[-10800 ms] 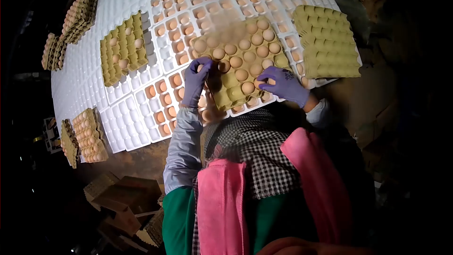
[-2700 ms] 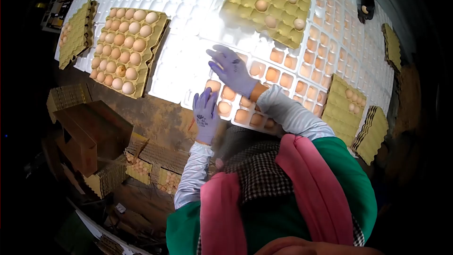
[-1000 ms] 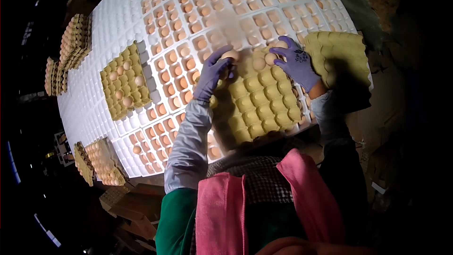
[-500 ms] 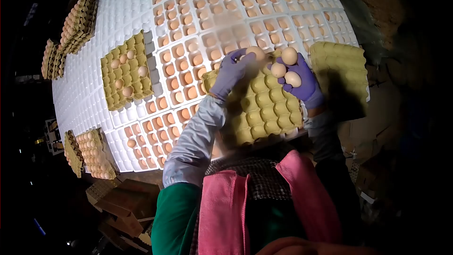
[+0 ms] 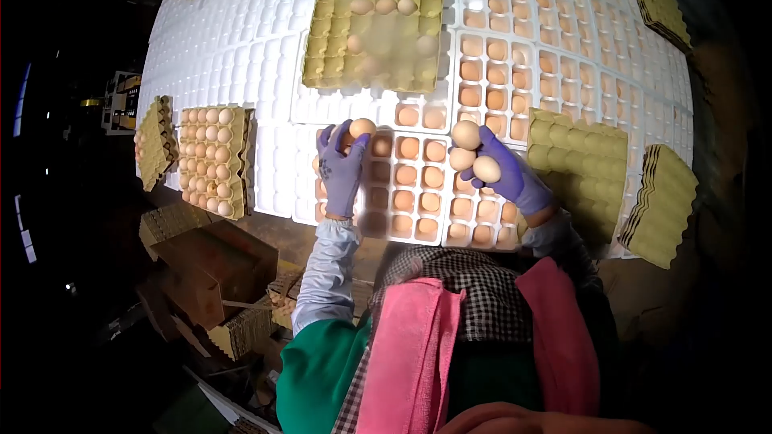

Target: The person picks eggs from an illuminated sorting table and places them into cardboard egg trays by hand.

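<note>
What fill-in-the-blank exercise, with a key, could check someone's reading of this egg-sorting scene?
1. The right hand, in a purple glove, visibly holds ____ light brown eggs.
2. The left hand wears a glove coloured ____.
3. Beneath both hands are moulded plastic trays coloured ____.
4. A black-and-white checked cloth shows between two hanging lengths of fabric coloured ____.

Missing words: three; purple; white; pink.

1 brown cardboard box (image 5: 215,272) sits between 2 ridged stacks (image 5: 243,333) in the dim area at lower left.
</note>
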Demonstrator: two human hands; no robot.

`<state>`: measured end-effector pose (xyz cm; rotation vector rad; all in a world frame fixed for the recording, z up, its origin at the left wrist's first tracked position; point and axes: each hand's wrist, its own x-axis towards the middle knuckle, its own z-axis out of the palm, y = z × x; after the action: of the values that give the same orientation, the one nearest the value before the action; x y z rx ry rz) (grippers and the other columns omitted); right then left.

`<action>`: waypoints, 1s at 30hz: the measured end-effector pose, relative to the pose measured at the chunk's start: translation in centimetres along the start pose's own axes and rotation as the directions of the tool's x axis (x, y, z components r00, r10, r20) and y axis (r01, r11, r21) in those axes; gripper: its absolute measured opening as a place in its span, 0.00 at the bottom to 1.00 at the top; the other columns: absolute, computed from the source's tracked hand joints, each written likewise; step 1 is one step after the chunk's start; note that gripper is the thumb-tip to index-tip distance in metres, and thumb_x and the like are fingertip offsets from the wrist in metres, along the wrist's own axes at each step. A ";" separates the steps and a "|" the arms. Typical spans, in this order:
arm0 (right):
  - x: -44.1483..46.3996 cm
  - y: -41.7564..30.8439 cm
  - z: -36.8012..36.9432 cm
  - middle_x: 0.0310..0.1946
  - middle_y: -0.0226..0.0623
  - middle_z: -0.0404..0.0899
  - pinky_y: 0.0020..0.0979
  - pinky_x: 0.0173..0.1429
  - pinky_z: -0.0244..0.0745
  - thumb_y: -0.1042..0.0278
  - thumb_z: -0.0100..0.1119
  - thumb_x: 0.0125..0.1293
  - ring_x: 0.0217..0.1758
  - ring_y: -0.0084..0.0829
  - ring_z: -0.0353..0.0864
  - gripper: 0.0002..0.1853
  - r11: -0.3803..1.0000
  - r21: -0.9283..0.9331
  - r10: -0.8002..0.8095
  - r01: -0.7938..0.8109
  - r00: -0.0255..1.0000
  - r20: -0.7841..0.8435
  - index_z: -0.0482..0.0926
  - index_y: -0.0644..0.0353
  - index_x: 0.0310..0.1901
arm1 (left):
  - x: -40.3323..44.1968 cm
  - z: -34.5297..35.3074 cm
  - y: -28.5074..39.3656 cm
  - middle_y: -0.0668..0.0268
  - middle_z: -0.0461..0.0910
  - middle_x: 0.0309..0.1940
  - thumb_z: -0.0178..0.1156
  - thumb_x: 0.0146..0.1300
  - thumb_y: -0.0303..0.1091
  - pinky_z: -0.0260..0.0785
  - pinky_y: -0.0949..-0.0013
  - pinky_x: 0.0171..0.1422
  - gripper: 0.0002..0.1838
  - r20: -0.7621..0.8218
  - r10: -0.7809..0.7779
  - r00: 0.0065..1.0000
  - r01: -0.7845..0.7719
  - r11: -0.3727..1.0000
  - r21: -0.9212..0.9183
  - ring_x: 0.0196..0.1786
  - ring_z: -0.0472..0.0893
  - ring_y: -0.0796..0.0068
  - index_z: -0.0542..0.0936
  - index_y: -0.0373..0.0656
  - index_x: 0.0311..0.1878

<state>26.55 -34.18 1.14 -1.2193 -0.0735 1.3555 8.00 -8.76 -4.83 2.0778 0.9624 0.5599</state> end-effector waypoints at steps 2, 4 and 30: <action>2.8 0.4 3.9 0.50 0.34 0.80 0.25 0.45 0.77 0.46 0.40 0.84 0.42 0.23 0.80 0.29 0.998 0.043 -0.043 0.041 0.998 0.048 0.65 0.57 0.75 | 3.1 -1.4 -1.1 0.60 0.74 0.60 0.71 0.62 0.41 0.77 0.61 0.50 0.21 -0.029 -0.069 0.997 0.072 0.994 0.086 0.46 0.83 0.60 0.83 0.48 0.58; 5.5 0.6 7.7 0.47 0.34 0.82 0.25 0.45 0.77 0.42 0.41 0.83 0.41 0.22 0.80 0.30 0.998 0.057 -0.029 0.029 1.000 -0.004 0.72 0.63 0.68 | 6.1 -1.5 -3.9 0.58 0.74 0.62 0.71 0.63 0.41 0.77 0.64 0.55 0.23 0.127 -0.038 0.991 -0.007 0.942 0.335 0.51 0.83 0.66 0.83 0.50 0.61; 20.0 6.5 18.3 0.63 0.46 0.77 0.42 0.66 0.75 0.65 0.60 0.71 0.63 0.50 0.79 0.24 0.405 -0.817 -0.693 0.411 0.721 0.019 0.74 0.58 0.67 | 6.9 -8.4 -12.6 0.56 0.76 0.64 0.54 0.71 0.33 0.53 0.49 0.80 0.23 0.200 0.332 0.922 -0.373 0.901 0.221 0.67 0.74 0.58 0.74 0.38 0.68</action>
<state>16.12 -9.56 -6.92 -1.9122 -0.8690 0.4329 1.23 5.78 -9.18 2.5133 0.5884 0.4608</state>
